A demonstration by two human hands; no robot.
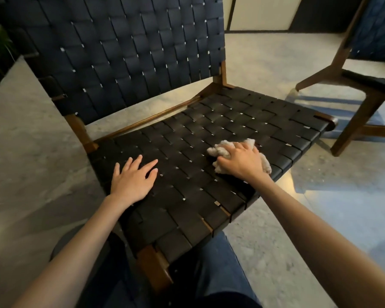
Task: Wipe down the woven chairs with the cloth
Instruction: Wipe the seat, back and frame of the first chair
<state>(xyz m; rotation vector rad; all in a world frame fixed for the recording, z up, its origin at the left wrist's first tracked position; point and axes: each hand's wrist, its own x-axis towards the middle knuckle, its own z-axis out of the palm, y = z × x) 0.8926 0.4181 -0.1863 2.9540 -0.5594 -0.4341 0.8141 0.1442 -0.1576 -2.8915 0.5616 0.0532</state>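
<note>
While the right hand (pixel 240 162) clutches one crumpled cloth (pixel 223 150) on the woven chair (pixel 187 138), the left hand (pixel 132 180) lies flat; a second chair (pixel 362 70) is cut off.

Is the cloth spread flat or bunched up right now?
Bunched. The cloth shows as a crumpled wad on the woven seat, folds bulging out around the right hand that grips it.

room on the seat

the seat (pixel 220 121) is bare in the middle and at the far side. the left hand (pixel 132 180) lies flat near its left edge. the right hand (pixel 240 161) grips the cloth (pixel 220 150) by the right edge. the chair back (pixel 120 52) stands like a wall behind. a second chair (pixel 362 90) stands close on the right.
</note>
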